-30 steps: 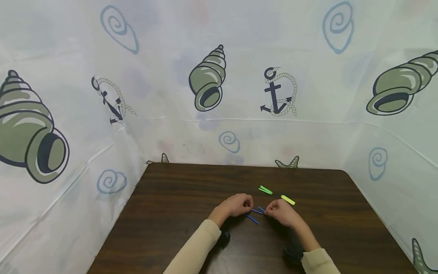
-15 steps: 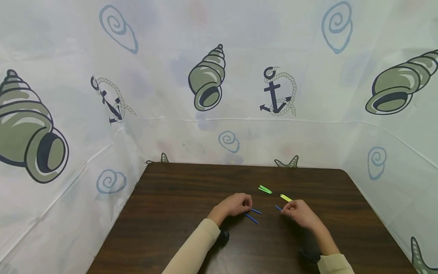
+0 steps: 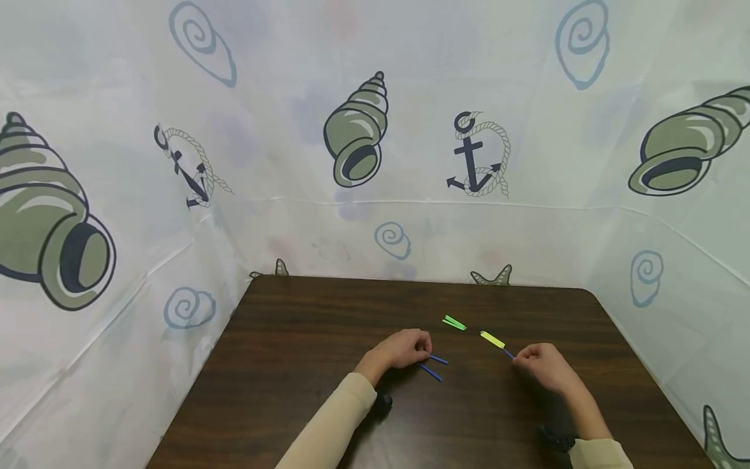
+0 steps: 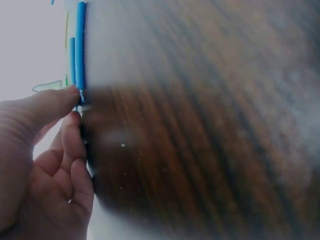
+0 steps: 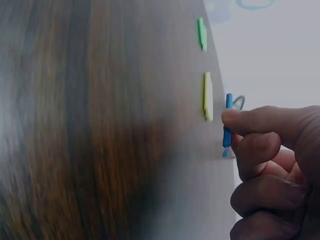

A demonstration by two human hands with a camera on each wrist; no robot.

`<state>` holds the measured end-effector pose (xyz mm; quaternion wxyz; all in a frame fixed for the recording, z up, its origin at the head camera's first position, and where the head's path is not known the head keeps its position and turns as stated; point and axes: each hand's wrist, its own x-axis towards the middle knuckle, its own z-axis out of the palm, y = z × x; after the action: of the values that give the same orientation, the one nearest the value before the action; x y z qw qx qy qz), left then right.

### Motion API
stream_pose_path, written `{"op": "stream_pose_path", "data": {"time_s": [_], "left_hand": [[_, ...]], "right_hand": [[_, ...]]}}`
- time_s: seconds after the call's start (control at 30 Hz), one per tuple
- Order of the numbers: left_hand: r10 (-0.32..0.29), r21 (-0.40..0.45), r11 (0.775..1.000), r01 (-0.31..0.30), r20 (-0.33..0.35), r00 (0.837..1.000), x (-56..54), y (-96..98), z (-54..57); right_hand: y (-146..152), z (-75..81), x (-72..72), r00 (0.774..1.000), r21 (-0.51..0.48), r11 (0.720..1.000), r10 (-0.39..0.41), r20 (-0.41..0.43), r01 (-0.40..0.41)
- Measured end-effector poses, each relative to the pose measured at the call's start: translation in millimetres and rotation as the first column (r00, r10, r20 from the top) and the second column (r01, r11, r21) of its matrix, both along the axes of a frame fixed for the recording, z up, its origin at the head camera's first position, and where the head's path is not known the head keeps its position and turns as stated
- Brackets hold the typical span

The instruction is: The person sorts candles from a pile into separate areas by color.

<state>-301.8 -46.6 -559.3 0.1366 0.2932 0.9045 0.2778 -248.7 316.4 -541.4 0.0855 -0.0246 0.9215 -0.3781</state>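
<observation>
In the head view my left hand (image 3: pixel 405 348) is low over the table by two thin blue sticks (image 3: pixel 430 372). The left wrist view shows its thumb and fingertip pinching the narrow pale end of a blue stick (image 4: pixel 81 47), with a shorter-looking blue one alongside. Off to the right, my right hand (image 3: pixel 549 368) pinches a third blue stick (image 5: pixel 227 136) between thumb and curled fingers. That stick has a slim tip at one end. Its far end overlaps the yellow sticks (image 3: pixel 492 339) in the head view, while the right wrist view shows a gap between them.
Behind the yellow bundle lie several green sticks (image 3: pixel 454 322). Everything rests on a dark wooden table (image 3: pixel 281 365). Printed white cloth (image 3: pixel 281 156) hangs around its back and sides. Each wrist carries a black camera band.
My right hand has carried one blue stick rightward, away from the left hand and past the front of the yellow sticks. The left hand has stayed at the other two blue sticks.
</observation>
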Motion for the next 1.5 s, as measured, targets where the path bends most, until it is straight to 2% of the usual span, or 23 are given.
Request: {"op": "stream_pose_path", "data": {"time_s": [0.2, 0.4, 0.8, 1.03, 1.3, 1.5], "left_hand": [[-0.008, 0.013, 1.0, 0.008, 0.005, 1.0, -1.2, 0.6, -1.7], [-0.017, 0.036, 0.999, 0.016, 0.025, 1.0, -1.0, 0.0, -2.6], [-0.035, 0.077, 0.997, 0.029, 0.076, 0.997, -3.0, -0.9, -4.7], [-0.043, 0.081, 0.996, 0.038, 0.061, 0.997, -5.0, -2.3, -11.0], [-0.025, 0.095, 0.995, 0.02, 0.052, 0.998, -5.7, -5.1, -12.5], [-0.028, 0.082, 0.996, 0.025, 0.043, 0.999, -2.8, -4.4, -9.6]], "right_hand": [[13, -7.2, -4.6, 0.999, 0.065, 0.997, -0.051, -0.008, 0.051], [23, -6.1, -8.3, 0.998, 0.105, 0.992, -0.065, 0.013, 0.064], [28, -11.4, -12.4, 0.993, 0.099, 0.99, -0.108, 0.053, 0.103], [26, -9.9, -11.6, 0.99, 0.1, 0.988, -0.127, 0.063, 0.12], [20, -10.2, -11.9, 0.991, 0.083, 0.988, -0.132, 0.007, 0.131], [2, -6.8, -9.3, 0.992, 0.011, 0.993, -0.116, -0.054, 0.117]]}}
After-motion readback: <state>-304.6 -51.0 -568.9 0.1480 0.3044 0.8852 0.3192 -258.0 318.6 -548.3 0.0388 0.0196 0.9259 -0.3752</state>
